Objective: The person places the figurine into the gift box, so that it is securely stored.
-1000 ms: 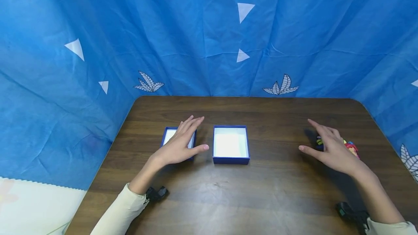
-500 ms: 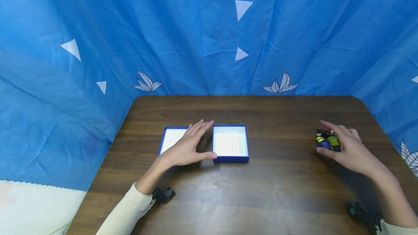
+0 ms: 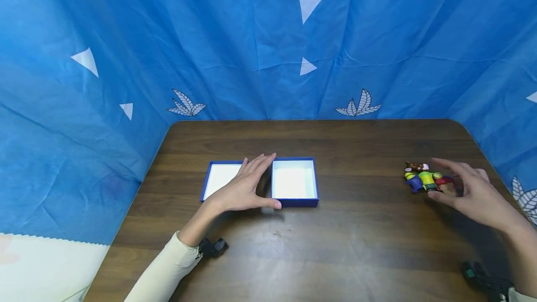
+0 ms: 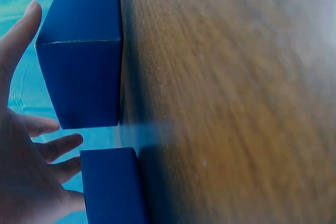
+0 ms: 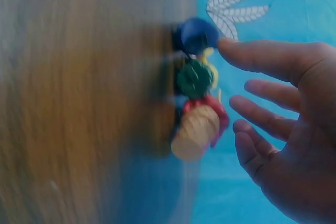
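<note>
In the head view my left hand (image 3: 241,192) spreads over the gap between two blue-edged, white-lined boxes. Its thumb and fingertips lie at the left side of the right-hand box (image 3: 295,178); whether they touch it I cannot tell. Partly beneath the palm is the shallower left-hand box or lid (image 3: 220,176). On the right, my right hand (image 3: 478,195) hovers with thumb and fingers apart around small figurines: a brown one (image 3: 416,166), a blue-and-yellow one (image 3: 414,182), a green one (image 3: 427,180) and a red one (image 3: 442,179), partly hidden by the hand.
The brown wooden table (image 3: 344,241) carries the boxes at centre-left and the figurines at right. A blue patterned curtain (image 3: 251,41) hangs behind and along both sides. A black wrist camera (image 3: 214,247) sits under the left sleeve.
My left hand has moved right to the edge of the right-hand box. My right hand has drawn rightward, uncovering more of the figurines, which now stand in view in a tight group.
</note>
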The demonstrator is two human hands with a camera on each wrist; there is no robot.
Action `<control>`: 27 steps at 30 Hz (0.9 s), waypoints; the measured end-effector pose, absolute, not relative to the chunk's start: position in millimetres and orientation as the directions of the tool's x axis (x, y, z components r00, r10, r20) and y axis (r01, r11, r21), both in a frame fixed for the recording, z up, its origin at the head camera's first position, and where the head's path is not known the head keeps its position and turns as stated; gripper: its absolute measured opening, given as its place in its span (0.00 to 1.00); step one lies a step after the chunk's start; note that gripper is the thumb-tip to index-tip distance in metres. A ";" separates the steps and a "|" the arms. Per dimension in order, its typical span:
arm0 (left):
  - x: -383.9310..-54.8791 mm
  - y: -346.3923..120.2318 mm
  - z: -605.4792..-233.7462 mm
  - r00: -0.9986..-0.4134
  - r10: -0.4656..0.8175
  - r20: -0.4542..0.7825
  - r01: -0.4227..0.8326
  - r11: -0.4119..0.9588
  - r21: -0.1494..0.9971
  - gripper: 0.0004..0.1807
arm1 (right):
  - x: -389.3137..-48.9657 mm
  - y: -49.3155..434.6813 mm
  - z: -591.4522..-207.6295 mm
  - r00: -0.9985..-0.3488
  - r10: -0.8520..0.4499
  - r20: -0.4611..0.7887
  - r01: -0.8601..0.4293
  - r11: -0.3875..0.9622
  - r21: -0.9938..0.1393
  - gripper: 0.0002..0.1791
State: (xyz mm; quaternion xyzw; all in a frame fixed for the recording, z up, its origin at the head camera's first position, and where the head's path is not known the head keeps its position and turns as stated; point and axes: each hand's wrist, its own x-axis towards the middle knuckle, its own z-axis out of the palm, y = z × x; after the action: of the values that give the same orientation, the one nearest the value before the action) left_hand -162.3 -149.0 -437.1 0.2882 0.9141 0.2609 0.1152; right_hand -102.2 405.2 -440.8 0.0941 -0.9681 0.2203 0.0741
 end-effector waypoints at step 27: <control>-166.9 -141.0 -438.4 -0.796 0.597 -0.099 0.468 0.712 0.524 0.69 | -107.8 438.0 -446.8 -0.970 -0.147 -0.193 -0.040 0.883 -0.468 0.51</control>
State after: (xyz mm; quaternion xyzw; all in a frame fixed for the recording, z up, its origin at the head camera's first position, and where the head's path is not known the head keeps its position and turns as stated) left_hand -166.9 -141.0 -438.4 0.2906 0.9157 0.2443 0.1318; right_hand -107.8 438.0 -446.8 0.0485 -0.9638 0.2371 -0.1120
